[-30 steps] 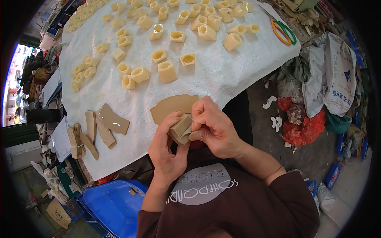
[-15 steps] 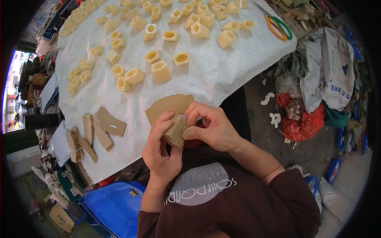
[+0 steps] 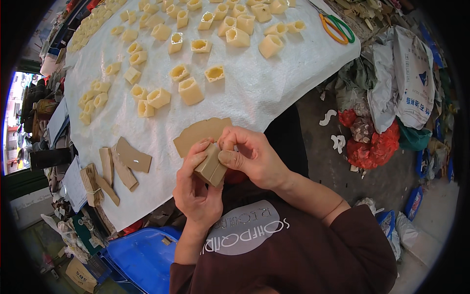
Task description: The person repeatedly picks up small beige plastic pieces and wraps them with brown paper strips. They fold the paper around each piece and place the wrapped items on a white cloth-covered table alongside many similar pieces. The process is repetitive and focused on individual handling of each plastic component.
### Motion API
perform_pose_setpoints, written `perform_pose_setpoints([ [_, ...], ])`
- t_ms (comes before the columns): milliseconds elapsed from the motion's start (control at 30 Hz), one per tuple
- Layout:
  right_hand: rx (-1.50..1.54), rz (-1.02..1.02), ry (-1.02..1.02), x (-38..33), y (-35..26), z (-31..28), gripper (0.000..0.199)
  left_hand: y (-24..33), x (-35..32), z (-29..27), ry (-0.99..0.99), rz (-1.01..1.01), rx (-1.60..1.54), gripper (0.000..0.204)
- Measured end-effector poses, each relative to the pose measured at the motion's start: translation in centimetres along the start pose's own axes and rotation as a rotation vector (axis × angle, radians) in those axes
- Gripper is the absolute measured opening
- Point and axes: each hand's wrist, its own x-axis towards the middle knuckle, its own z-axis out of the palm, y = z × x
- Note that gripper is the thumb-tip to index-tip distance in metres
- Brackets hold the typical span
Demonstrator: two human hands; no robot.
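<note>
With our left hand (image 3: pixel 198 195) we grasp a tan block (image 3: pixel 210 167) between thumb and curled fingers; our right hand (image 3: pixel 257 160) pinches thumb and forefinger against its upper right edge. The block, angular and smooth-faced with a matte finish and a groove along one face, is held up just in front of our chest. Our fingers cover much of its sides.

Just beyond the block, partly hidden by our hands, a thin brown sheet (image 3: pixel 198 137) with one scalloped edge lies on the crinkled white cloth (image 3: pixel 276 95). Left of the block we see flat brown strips (image 3: pixel 133 157) and a tied brown bundle (image 3: pixel 91 185). Farther beyond the block, waxy, pale yellow hollow pieces (image 3: pixel 191 91) are scattered, and scissors (image 3: pixel 337 30) with orange and green handles lie beyond it to the right. Well right of the block are a red mesh bag (image 3: pixel 373 149) and a creased white sack (image 3: pixel 412 81); below left of it, a glossy blue tub (image 3: pixel 142 257).
</note>
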Motion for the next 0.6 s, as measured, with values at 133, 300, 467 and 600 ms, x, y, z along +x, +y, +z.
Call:
perform_pose_setpoints([
  [133, 0.340, 0.016, 0.009, 0.7, 0.5, 0.0, 0.027, 0.3, 0.0, 0.4, 0.021, -0.021, -0.082, 0.045],
  [300, 0.572, 0.176, -0.066, 0.4, 0.7, -0.1, 0.043, 0.5, -0.4, 0.8, 0.045, -0.050, -0.109, 0.046],
  [467, 0.494, 0.077, -0.006, -0.1, 1.1, 0.4, 0.034, 0.3, -0.5, 1.1, 0.071, -0.063, -0.137, 0.049],
  [600, 0.393, 0.033, 0.006, 0.0, 1.2, 0.8, 0.031, -0.1, -0.3, 1.2, 0.076, 0.001, -0.122, 0.045],
])
